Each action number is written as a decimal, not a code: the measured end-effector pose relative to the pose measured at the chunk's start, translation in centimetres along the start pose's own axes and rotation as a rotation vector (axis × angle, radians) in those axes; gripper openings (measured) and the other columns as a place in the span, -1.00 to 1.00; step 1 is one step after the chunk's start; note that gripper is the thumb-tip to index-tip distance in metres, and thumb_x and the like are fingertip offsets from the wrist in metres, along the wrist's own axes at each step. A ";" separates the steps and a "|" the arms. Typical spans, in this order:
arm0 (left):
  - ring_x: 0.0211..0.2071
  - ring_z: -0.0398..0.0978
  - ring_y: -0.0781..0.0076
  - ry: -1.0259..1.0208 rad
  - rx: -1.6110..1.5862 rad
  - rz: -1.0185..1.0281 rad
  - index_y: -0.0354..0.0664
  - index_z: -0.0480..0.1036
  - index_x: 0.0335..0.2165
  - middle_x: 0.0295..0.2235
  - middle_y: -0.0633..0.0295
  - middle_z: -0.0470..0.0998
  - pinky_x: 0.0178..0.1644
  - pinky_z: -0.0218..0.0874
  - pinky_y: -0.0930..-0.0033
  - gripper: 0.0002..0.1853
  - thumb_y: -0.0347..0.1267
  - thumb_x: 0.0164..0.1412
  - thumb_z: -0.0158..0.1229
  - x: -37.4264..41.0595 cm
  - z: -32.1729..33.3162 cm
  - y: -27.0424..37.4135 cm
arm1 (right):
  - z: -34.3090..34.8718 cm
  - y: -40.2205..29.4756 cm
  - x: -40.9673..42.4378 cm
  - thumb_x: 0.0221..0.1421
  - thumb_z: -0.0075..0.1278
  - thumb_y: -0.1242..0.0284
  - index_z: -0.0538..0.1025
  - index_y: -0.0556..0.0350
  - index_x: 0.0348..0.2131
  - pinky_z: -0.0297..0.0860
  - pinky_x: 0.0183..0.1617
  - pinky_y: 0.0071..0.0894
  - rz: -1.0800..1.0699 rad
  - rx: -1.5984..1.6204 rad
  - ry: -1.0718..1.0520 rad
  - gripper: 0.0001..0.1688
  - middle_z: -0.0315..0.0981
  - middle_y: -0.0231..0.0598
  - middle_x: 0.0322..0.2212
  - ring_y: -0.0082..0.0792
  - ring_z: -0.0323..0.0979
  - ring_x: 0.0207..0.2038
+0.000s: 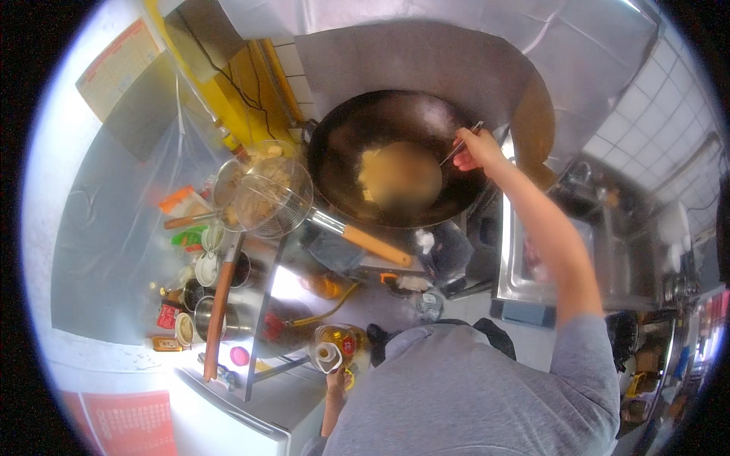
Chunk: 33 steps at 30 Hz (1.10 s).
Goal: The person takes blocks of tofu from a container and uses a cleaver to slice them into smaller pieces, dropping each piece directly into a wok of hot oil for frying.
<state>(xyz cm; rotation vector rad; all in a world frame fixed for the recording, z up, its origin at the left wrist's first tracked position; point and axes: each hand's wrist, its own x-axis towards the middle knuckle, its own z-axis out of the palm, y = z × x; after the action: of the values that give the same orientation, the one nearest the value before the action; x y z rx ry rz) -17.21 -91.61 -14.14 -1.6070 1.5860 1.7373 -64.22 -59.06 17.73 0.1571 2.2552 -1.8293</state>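
Observation:
A large dark wok [336,154] sits before me. Pale yellow pieces of food [369,165] show at the left of a blurred round patch in its middle. My right hand [477,149] holds the thin metal handle [454,150] of a utensil over the wok's right side; its lower end is lost in the blur. Low beside my body, my left hand [337,381] grips the top of a large clear plastic jug of yellow oil [347,339], close to its white neck. The exact hold of the fingers is hard to make out.
A wire skimmer with a wooden handle [376,244] lies left of the wok, by a strainer of food pieces [274,151]. Several pots and condiments crowd the left shelf, including a steel pot [235,319]. A steel sink [507,279] stands at right.

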 end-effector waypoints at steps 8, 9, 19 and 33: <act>-0.52 0.37 0.47 -0.054 -0.054 0.048 -0.25 0.37 -0.32 -0.49 0.25 0.43 -0.48 0.17 0.48 -0.80 -0.41 0.03 0.04 0.2 -0.5 -1.8 | 0.8 0.3 1.2 -0.04 -0.15 0.26 0.34 0.30 -0.43 0.42 -0.60 -0.40 -0.044 -0.006 0.004 -0.62 0.38 -0.05 -0.65 -0.30 0.44 -0.63; -0.56 0.37 0.48 -0.064 -0.072 0.055 -0.24 0.36 -0.33 -0.52 0.25 0.42 -0.52 0.16 0.49 -0.82 -0.41 0.04 0.03 0.2 -0.5 -2.0 | 0.9 0.3 1.4 -0.04 -0.15 0.26 0.33 0.30 -0.42 0.42 -0.60 -0.40 -0.050 -0.006 0.011 -0.62 0.38 -0.05 -0.65 -0.30 0.44 -0.62; -0.74 0.28 0.52 -0.076 -0.185 -0.057 -0.13 0.29 -0.33 -0.64 0.30 0.33 -0.72 0.06 0.54 -0.88 -0.44 0.08 -0.06 0.8 -0.8 -3.5 | 0.1 1.7 1.1 0.03 -0.15 0.27 0.34 0.21 -0.35 0.42 -0.55 -0.45 -0.053 -0.069 0.049 -0.67 0.39 -0.06 -0.55 -0.30 0.46 -0.53; -0.75 0.29 0.48 -0.090 -0.087 0.067 -0.25 0.31 -0.41 -0.68 0.28 0.33 -0.75 0.10 0.49 -0.90 -0.45 0.06 -0.04 1.6 -0.4 -1.9 | 3.8 9.4 -0.1 0.02 -0.07 0.42 0.35 0.14 -0.30 0.45 -0.36 -0.37 0.113 0.571 0.165 -0.78 0.35 -0.13 -0.43 -0.25 0.44 -0.41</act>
<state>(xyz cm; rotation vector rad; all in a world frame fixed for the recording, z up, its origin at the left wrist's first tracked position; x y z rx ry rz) -16.01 -91.96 -16.33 -1.5071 1.5595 1.9097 -61.57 -60.70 8.07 0.5348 1.7055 -2.4157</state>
